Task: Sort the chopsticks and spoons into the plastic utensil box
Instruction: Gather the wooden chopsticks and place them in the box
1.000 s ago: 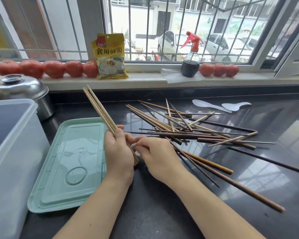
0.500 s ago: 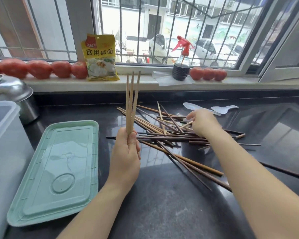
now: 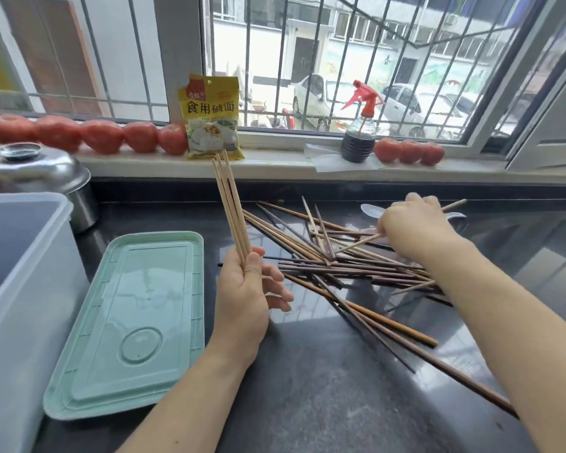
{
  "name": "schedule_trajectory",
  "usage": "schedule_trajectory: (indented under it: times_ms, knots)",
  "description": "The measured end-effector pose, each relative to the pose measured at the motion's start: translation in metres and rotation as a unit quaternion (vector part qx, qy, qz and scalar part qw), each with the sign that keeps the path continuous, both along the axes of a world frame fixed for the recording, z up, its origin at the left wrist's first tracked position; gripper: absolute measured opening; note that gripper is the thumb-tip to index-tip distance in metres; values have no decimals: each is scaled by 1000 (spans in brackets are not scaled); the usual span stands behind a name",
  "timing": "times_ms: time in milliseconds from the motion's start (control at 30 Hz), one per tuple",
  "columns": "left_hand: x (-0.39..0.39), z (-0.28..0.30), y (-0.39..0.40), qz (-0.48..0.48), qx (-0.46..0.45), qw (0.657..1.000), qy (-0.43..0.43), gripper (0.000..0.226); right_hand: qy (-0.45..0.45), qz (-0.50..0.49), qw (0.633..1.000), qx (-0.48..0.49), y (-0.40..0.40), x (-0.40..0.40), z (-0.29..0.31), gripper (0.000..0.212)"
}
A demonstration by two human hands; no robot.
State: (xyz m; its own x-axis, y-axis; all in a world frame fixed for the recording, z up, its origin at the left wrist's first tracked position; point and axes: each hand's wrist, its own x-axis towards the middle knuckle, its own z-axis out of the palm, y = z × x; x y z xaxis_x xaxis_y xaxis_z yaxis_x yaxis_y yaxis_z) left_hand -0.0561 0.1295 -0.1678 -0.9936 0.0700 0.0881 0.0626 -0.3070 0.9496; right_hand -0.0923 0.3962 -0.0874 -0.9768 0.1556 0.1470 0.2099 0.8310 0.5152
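Fingers of the left hand (image 3: pixel 242 299) grip a bundle of light chopsticks (image 3: pixel 231 207), apparently three or four, standing nearly upright. Right hand (image 3: pixel 412 227) pinches one pale chopstick (image 3: pixel 360 242) above the scattered pile (image 3: pixel 340 266), half hiding two white spoons (image 3: pixel 371 210). Plastic utensil box (image 3: pixel 20 289) sits cut off at left, contents unseen, beside its green lid (image 3: pixel 134 322).

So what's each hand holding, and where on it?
Left hand grips a light chopstick bundle at its lower end; right hand pinches one light chopstick mid-length.
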Motion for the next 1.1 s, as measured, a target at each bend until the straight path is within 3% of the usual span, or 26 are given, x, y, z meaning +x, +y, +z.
schedule_trajectory:
  times_ms: [67, 167, 233, 300, 333, 467, 633, 800, 933, 967, 1033, 1100]
  knots:
    - [0, 1, 0, 10, -10, 1000, -5, 20, 46, -69, 995, -51, 1, 8, 9, 29]
    - [3, 4, 1, 12, -3, 1000, -8, 19, 158, -97, 944, -272, -9, 20, 24, 24]
    - [6, 5, 3, -6, -5, 1000, -11, 19, 196, -45, 858, -472, -37, 28, 32, 16]
    - [6, 5, 3, -24, 1, 1000, -9, 20, 166, 2, 739, -653, -77, 38, 38, 11]
    - [6, 6, 3, -35, 18, 999, -11, 21, 137, 19, 705, -695, -95, 42, 37, 11]
    - [9, 9, 4, -111, 114, 986, -43, 24, 72, 52, 687, -721, -130, 48, 14, 15]
    - [8, 3, 6, -159, 106, 981, -25, 26, 49, 58, 623, -778, -132, 48, -2, 14]
    - [5, -4, 8, -164, 62, 985, -5, 20, 54, 102, 628, -770, -133, 46, -12, 12]
    - [3, -7, 10, -142, 53, 988, -11, 19, 70, 107, 671, -731, -124, 39, -12, 14]
    - [2, -7, 10, -123, 57, 991, -17, 18, 104, 101, 704, -696, -113, 33, -13, 15]
    - [-1, -8, 10, -80, 75, 993, -30, 19, 177, 57, 808, -559, -79, 14, -15, 18]
    - [-5, -8, 9, -51, 91, 994, -41, 22, 140, -17, 903, -407, -43, -2, -21, 20]
